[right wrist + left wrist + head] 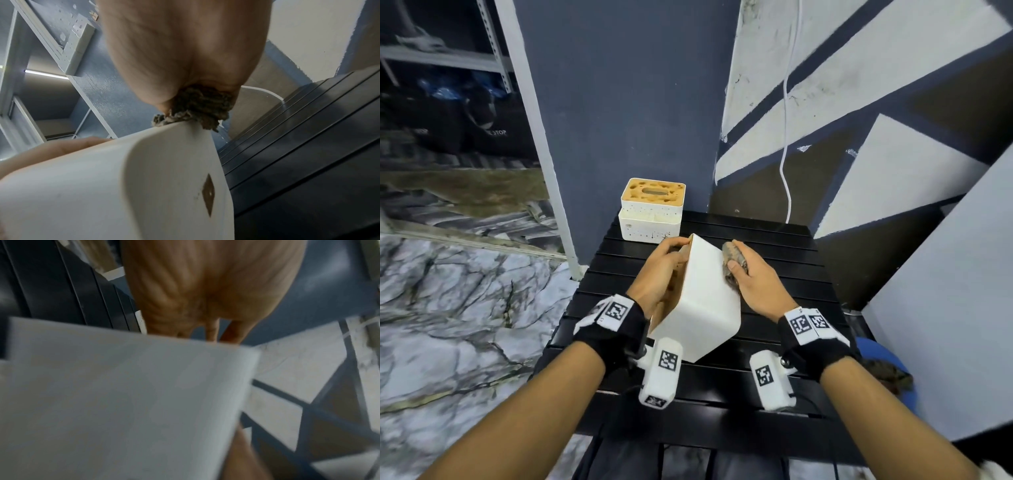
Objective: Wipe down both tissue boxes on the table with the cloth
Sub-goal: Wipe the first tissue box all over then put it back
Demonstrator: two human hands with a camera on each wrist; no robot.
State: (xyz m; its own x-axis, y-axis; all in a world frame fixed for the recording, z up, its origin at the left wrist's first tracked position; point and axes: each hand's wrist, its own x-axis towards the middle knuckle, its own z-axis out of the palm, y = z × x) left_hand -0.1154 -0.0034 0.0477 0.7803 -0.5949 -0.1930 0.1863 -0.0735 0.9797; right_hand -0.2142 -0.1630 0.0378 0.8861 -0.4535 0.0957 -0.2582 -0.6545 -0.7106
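The near tissue box [697, 301] is tipped onto one bottom edge on the black slatted table [784, 260], held between the two hands. Because it balances on that edge, a hard push from the cloth side could probably slide it across the slats or twist it out of the left hand's hold; the smooth white plastic looks likely to give little purchase. The bunched cloth [734, 265] could also work loose from the fingers if it drags on the box's corner.

The left hand [659, 274] lies against the box's tan, hole-patterned top, fingers curled over its far edge, steadying it from the left. The right hand [751, 277] is closed around the dark, worn cloth and presses it to the upper right side of the box; the right wrist view shows the cloth [197, 108] meeting the box's edge [144, 170]. Both forearms reach forward, wrists roughly level.

The second tissue box [652, 209] stands upright beyond the hands at the table's far left corner, its white sides visibly speckled.
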